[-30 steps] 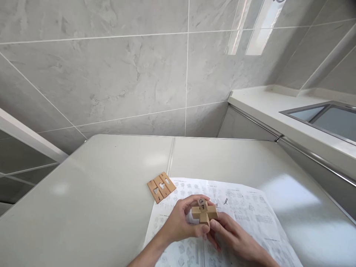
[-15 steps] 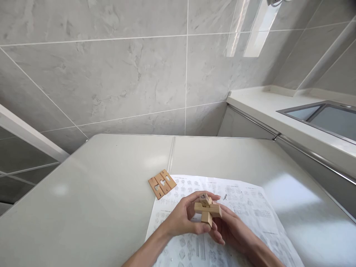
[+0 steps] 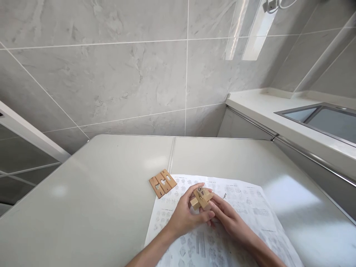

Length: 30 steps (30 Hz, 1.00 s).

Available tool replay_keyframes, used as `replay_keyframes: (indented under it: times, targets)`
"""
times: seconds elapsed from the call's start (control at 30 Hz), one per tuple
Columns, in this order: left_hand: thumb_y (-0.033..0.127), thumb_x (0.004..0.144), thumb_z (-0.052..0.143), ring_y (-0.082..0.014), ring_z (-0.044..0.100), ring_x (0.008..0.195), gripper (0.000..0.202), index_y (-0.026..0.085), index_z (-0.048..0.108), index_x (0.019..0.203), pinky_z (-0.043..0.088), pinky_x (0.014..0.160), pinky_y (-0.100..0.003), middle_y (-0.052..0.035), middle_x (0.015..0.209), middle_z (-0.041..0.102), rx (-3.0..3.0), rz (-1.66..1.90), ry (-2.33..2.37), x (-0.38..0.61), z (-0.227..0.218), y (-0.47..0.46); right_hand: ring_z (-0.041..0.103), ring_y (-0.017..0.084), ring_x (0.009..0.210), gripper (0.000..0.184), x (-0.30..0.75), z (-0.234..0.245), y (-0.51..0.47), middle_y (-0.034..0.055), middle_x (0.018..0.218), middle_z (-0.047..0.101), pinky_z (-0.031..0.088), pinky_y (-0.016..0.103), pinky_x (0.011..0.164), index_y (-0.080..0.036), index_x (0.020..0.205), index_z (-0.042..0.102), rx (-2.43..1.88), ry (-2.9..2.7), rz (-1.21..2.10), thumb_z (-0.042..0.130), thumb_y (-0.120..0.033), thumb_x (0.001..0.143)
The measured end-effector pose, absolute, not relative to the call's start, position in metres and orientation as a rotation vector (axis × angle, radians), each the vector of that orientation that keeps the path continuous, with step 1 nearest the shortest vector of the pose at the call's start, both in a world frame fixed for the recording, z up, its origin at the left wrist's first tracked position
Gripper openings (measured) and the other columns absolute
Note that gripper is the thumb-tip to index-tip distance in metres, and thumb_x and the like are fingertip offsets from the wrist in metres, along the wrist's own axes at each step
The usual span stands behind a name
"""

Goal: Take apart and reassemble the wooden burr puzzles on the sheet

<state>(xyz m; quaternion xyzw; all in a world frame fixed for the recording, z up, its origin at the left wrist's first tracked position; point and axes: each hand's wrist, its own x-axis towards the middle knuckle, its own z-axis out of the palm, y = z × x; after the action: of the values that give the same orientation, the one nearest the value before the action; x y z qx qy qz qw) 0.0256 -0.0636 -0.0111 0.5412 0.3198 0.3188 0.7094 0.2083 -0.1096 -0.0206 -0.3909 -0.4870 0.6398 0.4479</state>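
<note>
Between my two hands is a wooden burr puzzle (image 3: pixel 201 197) of interlocking pale bars, with dark marks written on its upper face. My left hand (image 3: pixel 187 215) curls around its left side, thumb below and index finger along the top. On the right, my right hand (image 3: pixel 226 215) has its fingertips against the puzzle's right end. Both hands are closed on it, above a printed sheet (image 3: pixel 250 207) with rows of small diagrams. To the left of the hands lie several flat wooden pieces (image 3: pixel 162 183) with cut-out slots and numbers, side by side and partly over the sheet's edge.
The pale table (image 3: pixel 111 196) has a seam across it and reaches a grey tiled wall (image 3: pixel 125 74). At the right, a white counter (image 3: pixel 256 105) with a sink (image 3: pixel 328 118) stands higher than the table. A metal rail (image 3: pixel 311 159) runs below the counter.
The puzzle has been turned and tilted in my hands, so more marks face up. My right fingers have closed in on its right side. The flat pieces stay put.
</note>
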Motion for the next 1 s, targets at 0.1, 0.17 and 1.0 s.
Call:
replay_keyframes:
  times: [0.1, 0.17, 1.0]
  targets:
    - [0.040, 0.081, 0.091, -0.0340, 0.066, 0.128, 0.076, 0.024, 0.055, 0.147, 0.054, 0.110, -0.049, -0.0154, 0.143, 0.065, 1.247, 0.738, 0.722, 0.026, -0.011, -0.063, 0.059, 0.020, 0.071, 0.039, 0.207, -0.025, -0.109, 0.0023, 0.082, 0.063, 0.050, 0.033, 0.065, -0.024, 0.117, 0.065, -0.938, -1.256, 1.566, 0.052, -0.059, 0.107]
    - [0.039, 0.082, 0.090, -0.0343, 0.063, 0.133, 0.073, 0.024, 0.056, 0.145, 0.050, 0.115, -0.050, -0.0150, 0.143, 0.065, 1.263, 0.756, 0.712, 0.026, -0.010, -0.063, 0.059, 0.020, 0.068, 0.040, 0.207, -0.029, -0.108, 0.0019, 0.079, 0.063, 0.049, 0.033, 0.064, -0.023, 0.117, 0.064, -0.940, -1.265, 1.555, 0.051, -0.060, 0.107]
    - [0.048, 0.089, 0.076, -0.0382, 0.040, 0.145, 0.047, 0.032, 0.064, 0.131, 0.045, 0.115, -0.061, -0.0085, 0.153, 0.047, 2.145, 0.920, 1.710, -0.072, -0.009, -0.093, 0.062, 0.013, 0.063, 0.049, 0.204, -0.021, -0.104, 0.0089, 0.105, 0.071, 0.050, 0.030, 0.058, -0.019, 0.107, 0.065, -0.957, -1.315, 1.459, 0.053, -0.067, 0.104]
